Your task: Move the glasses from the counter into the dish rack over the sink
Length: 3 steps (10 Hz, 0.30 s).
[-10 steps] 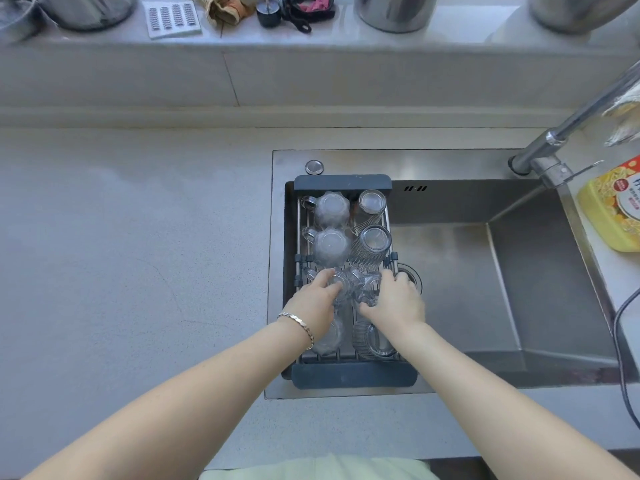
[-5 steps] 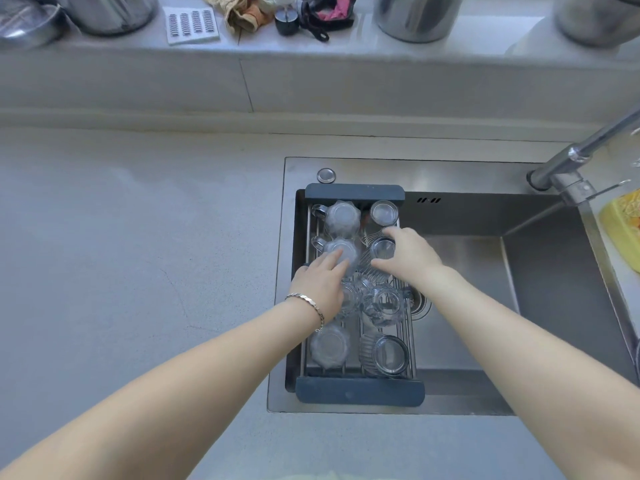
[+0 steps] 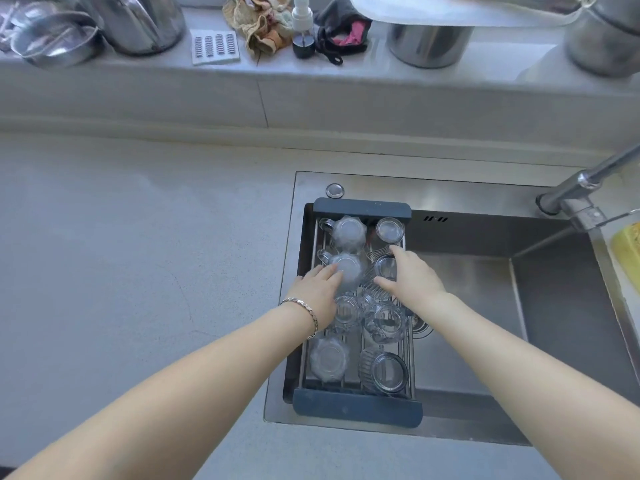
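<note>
The dark grey wire dish rack (image 3: 356, 408) spans the left end of the stainless steel sink (image 3: 561, 306), and eight clear glasses sit in it in two columns. Nearest the person, well behind both sets of fingers, a clear scalloped glass (image 3: 328, 358) and a clear ribbed glass lying tilted (image 3: 382, 370) fill the near row. Just under the wrists come a small clear glass (image 3: 346, 311) and a clear lobed glass (image 3: 385, 322).

The left hand (image 3: 317, 289), with a silver chain bracelet (image 3: 304, 310) at its wrist, lies flat with its fingers (image 3: 327, 270) together, their tips touching the side of a clear handled mug standing upside down (image 3: 346, 268). The right hand (image 3: 412, 275) cups a clear ribbed tumbler (image 3: 384, 268): thumb on its near side, fingers (image 3: 398, 251) curved over its far rim, loosely spread.

Beyond the fingertips a second upturned clear handled mug (image 3: 348, 233) and a small clear round glass (image 3: 389, 230) stand in the far row. To the left of the left fingers the grey speckled tabletop (image 3: 138, 254) stretches away. Far right, a chrome tap (image 3: 585, 188).
</note>
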Tool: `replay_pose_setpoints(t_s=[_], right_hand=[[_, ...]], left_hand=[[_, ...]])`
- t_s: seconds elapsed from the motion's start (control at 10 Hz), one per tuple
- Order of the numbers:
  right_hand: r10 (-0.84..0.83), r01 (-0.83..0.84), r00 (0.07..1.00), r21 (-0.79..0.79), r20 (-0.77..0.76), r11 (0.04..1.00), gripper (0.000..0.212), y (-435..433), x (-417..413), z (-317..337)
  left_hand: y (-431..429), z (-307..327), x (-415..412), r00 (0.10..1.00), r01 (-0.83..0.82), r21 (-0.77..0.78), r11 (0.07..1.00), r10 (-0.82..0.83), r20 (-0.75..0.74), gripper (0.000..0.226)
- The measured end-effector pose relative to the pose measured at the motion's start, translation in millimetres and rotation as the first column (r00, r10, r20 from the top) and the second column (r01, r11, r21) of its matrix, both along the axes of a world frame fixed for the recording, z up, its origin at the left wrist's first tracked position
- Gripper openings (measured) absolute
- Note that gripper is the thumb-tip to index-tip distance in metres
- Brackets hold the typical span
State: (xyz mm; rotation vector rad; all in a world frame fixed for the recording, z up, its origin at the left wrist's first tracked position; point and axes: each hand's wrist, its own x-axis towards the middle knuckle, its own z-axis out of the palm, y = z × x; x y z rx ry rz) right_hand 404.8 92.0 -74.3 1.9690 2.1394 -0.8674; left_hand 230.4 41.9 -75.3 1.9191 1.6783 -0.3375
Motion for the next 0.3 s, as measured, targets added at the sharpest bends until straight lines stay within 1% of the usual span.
replay_pose_setpoints(t_s=[0.1, 0.2, 0.3], right_hand=[[0.115, -0.122, 0.986, 0.055, 0.118, 0.991, 0.057, 0, 1, 18], [0.236, -0.254, 0.948, 0.061, 0.214, 0.965, 0.04, 3, -6, 51], [0.343, -0.329, 0.905, -0.099, 0.25, 0.939, 0.033, -1, -19, 79]], left_hand=[[-5, 21, -3, 0.996, -0.006, -0.031, 0.999, 0.004, -0.091, 0.037], [-2, 48, -11, 0.988, -0.02, -0.047, 0.999, 0.012, -0.155, 0.031], [-1, 72, -23, 0.991, -0.041, -0.034, 0.999, 0.036, -0.129, 0.03]])
